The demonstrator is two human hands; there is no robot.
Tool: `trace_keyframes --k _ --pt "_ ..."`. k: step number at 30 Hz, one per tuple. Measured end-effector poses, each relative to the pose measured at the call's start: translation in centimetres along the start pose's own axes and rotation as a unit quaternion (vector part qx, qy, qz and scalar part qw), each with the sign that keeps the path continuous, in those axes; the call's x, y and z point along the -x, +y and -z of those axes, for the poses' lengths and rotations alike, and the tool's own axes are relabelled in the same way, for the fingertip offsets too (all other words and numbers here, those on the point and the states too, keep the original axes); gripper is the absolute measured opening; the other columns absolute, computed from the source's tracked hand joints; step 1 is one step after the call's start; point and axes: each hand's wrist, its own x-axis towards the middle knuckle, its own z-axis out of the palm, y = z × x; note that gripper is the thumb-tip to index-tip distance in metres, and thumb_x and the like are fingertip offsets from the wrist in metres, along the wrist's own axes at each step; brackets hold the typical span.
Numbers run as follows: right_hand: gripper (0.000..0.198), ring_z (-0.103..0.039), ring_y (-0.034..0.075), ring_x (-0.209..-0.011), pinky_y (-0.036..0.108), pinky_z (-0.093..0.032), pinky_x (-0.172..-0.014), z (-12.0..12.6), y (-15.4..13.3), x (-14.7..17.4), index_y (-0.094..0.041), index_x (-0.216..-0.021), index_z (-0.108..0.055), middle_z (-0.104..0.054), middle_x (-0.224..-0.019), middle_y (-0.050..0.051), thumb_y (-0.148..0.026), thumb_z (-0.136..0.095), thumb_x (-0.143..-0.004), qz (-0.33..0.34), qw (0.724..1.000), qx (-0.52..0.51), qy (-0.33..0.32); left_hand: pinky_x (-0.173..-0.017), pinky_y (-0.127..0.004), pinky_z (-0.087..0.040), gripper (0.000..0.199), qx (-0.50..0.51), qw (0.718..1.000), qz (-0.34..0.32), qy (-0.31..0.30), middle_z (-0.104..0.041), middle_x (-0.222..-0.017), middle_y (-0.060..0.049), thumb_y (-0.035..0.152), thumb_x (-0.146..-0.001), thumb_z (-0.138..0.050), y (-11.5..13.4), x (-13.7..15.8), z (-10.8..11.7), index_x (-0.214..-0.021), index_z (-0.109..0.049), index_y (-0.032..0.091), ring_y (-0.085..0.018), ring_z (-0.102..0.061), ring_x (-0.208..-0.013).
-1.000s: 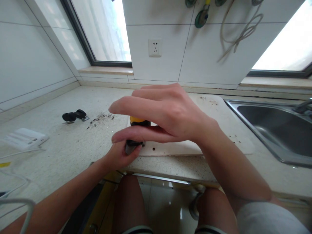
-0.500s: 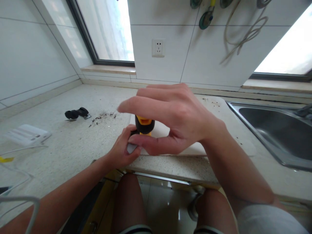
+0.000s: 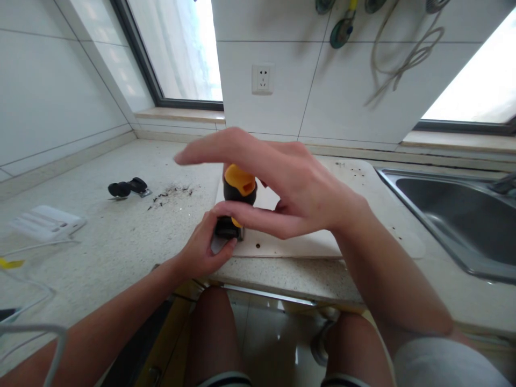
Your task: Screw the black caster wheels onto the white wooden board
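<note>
1. Showing a yellow-and-black tool [image 3: 241,185] above the front-left corner of a white board [image 3: 306,244], rounded end up toward the camera; can't make out the tip, hidden lower down.
2. Framing the tool with the right hand [image 3: 290,180]: thumb across its near side, forefinger lifted and stretched out to the left, both well apart; can't tell whether the hidden fingers clamp on it.
3. Clasping a black-and-metal piece [image 3: 226,228] between thumb and fingers of the left hand [image 3: 203,242], just below the tool, at the board's corner.
4. Noting a dark hole [image 3: 258,245] in the board near its front edge, right of that piece.
5. Lying on the tabletop [image 3: 121,231] to the left: dark crumbs [image 3: 171,194], then black wheel-like parts [image 3: 139,185] with a bit of metal, then a white box [image 3: 46,223] with a cable near it.
6. Adding a steel sink [image 3: 463,215] right of the board; wall socket [image 3: 263,79] behind.
</note>
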Motion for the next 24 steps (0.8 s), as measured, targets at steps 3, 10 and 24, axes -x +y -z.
trace_keyframes --k 3,10,24 --pt "0.042 -0.075 0.020 -0.109 0.032 -0.060 -0.091 0.1 -0.3 -0.1 -0.024 -0.138 -0.071 -0.078 -0.116 0.003 -0.057 -0.058 -0.115 -0.019 0.997 0.073 -0.011 -0.109 -0.062 -0.062 0.046 -0.011 1.000 -0.002 -0.008 -0.074 -0.138 -0.016 0.028 -0.097 -0.073 -0.1 0.1 0.0 -0.142 -0.063 0.024 -0.038 -0.072 -0.128" --pt "0.041 -0.074 0.016 -0.114 0.028 -0.060 -0.095 0.6 -0.4 -0.3 -0.034 -0.153 -0.065 -0.078 -0.128 0.001 -0.035 -0.053 -0.114 -0.019 0.999 -0.009 -0.037 -0.103 -0.061 -0.065 0.048 0.011 1.000 0.021 -0.002 -0.076 -0.130 -0.016 0.030 -0.096 -0.073 -0.1 0.0 -0.2 -0.142 -0.061 0.024 -0.037 -0.076 -0.117" --pt "0.038 -0.072 0.016 -0.102 0.030 -0.059 -0.091 0.9 -0.1 0.0 -0.025 -0.133 -0.074 -0.078 -0.112 0.003 -0.054 -0.058 -0.115 -0.019 0.999 0.041 -0.010 -0.103 -0.056 -0.064 0.044 -0.002 1.000 0.002 0.004 -0.075 -0.129 -0.015 0.024 -0.095 -0.073 0.4 -0.3 0.1 -0.138 -0.062 0.022 -0.035 -0.074 -0.119"
